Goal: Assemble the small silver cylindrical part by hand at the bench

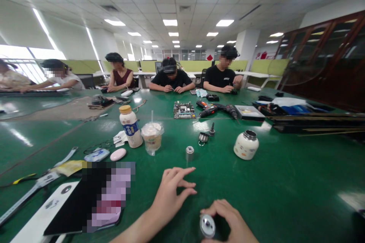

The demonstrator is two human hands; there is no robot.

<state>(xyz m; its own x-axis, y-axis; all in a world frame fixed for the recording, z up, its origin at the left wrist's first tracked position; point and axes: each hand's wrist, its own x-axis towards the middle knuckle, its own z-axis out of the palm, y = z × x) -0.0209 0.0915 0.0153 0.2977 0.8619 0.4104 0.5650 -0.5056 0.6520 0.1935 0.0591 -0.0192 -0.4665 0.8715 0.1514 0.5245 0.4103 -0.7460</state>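
My right hand, at the bottom of the view, has its fingers curled around a small silvery metal cylinder with a round top and a dark spot in its middle. Left of it, my left hand is above the green table with fingers stretched and apart, holding nothing. Just beyond its fingertips stands a similar metal cylinder, upright and untouched. Farther back are a small metal cup-shaped part with a ring and a dark, pointed metal part.
Left stand a bottle and a lidded drink cup with straw. A tablet-like device lies near left. An open cream flask stands right. Farther back are a circuit board and power drills. Several people sit opposite.
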